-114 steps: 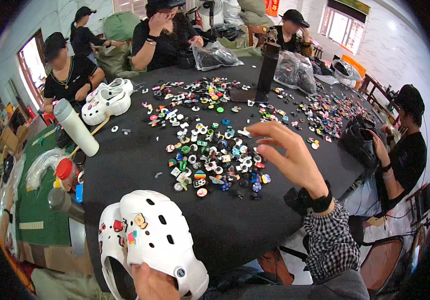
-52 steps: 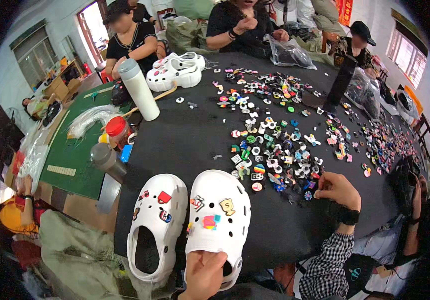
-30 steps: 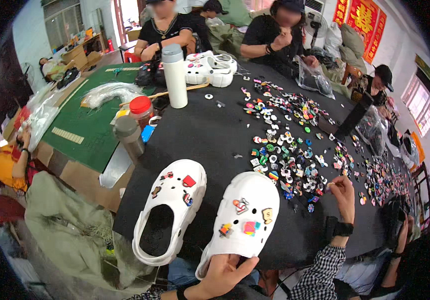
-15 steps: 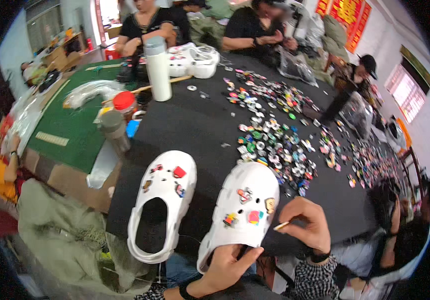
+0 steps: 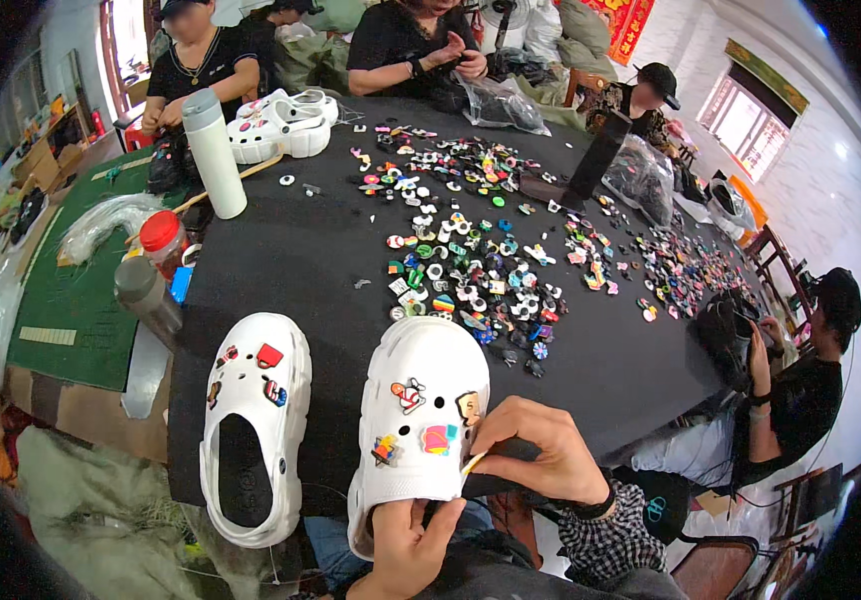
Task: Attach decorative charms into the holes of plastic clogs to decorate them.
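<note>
A white clog [image 5: 421, 360] with several colourful charms on its upper stands close in front of me. Gripping its heel opening, my left hand [image 5: 416, 545] has its fingers inside and the thumb outside. My right hand [image 5: 541, 450] pinches a small flat shoe charm [image 5: 470, 462], seen edge-on, against the right side of the clog's upper. Some round holes in the upper hold no charm. To the left lies a second white clog [image 5: 256, 420], with several charms near its toe and neither hand touching it.
Loose charms [image 5: 471, 270] spread over the black tabletop [image 5: 291, 260]. At the left stand a white bottle [image 5: 216, 160], a red-lidded jar [image 5: 161, 235] and a grey bottle [image 5: 146, 295]. More white clogs [image 5: 286, 130] sit farther back. Several co-workers sit around the table.
My right hand has moved left with the charm, from beside the clog to touching its side. The view has swung to the right; my left hand still grips the clog.
</note>
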The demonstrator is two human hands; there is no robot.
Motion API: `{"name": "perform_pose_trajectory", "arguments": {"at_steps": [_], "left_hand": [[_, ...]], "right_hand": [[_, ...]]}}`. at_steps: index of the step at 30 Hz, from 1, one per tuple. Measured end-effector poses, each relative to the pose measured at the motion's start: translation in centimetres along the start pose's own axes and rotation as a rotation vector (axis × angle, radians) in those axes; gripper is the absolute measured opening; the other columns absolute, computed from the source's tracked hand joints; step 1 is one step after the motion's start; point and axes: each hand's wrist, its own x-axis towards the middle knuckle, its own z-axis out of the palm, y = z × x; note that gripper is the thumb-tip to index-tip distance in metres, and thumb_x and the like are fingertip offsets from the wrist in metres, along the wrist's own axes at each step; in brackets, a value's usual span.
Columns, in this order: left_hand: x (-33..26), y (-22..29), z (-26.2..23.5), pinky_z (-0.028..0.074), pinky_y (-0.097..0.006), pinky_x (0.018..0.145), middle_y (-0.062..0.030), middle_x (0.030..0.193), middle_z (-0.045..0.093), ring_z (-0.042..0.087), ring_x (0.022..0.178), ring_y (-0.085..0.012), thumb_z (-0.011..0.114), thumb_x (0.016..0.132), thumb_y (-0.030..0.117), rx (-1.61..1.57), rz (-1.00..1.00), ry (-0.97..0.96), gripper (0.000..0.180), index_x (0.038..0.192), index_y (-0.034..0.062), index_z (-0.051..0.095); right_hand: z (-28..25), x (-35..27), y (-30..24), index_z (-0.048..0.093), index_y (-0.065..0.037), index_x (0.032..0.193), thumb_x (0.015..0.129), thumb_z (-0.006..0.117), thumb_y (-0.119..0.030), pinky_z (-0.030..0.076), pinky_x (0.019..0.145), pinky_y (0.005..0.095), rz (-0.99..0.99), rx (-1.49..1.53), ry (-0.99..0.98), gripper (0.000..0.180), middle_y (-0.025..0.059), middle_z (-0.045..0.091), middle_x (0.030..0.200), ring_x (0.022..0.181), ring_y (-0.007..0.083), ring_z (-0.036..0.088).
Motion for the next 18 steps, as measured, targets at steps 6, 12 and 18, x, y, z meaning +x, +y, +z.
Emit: {"name": "perform_pose_trajectory", "arguments": {"at_steps": [6, 12, 18], "left_hand": [[-0.6, -0.6, 0.2, 0.043, -0.032, 0.071, -0.0112, 0.09, 0.06, 0.054, 0.076, -0.0209, 0.06, 0.089, 0.013, 0.054, -0.002, 0.028, 0.026, 0.106, -0.0057, 0.057], [-1.2, -1.3, 0.3, 0.044, -0.032, 0.072, -0.0123, 0.089, 0.061, 0.056, 0.079, -0.0216, 0.061, 0.089, 0.012, 0.167, 0.021, 0.038, 0.024, 0.104, -0.0059, 0.058], [-1.1, -0.9, -0.1, 0.044, -0.03, 0.071, -0.0104, 0.089, 0.061, 0.056, 0.078, -0.0186, 0.061, 0.088, 0.01, 0.018, -0.03, -0.017, 0.022, 0.102, -0.0062, 0.058]], "right_hand": [[0.5, -0.2, -1.3, 0.062, -0.003, 0.088, 0.077, 0.071, -0.002, 0.051, 0.076, 0.0335, 0.084, -0.086, 0.056, 0.015, 0.0091, 0.063, 0.09, 0.086, 0.0251, 0.063], [1.0, -0.3, -1.7, 0.064, -0.002, 0.088, 0.076, 0.073, -0.005, 0.051, 0.071, 0.0311, 0.114, -0.132, 0.094, 0.015, 0.0078, 0.065, 0.086, 0.08, 0.022, 0.064], [0.9, -0.5, -2.0, 0.066, -0.002, 0.088, 0.074, 0.075, -0.006, 0.051, 0.069, 0.0298, 0.075, -0.144, 0.072, 0.017, 0.007, 0.066, 0.086, 0.078, 0.0203, 0.065]]}}
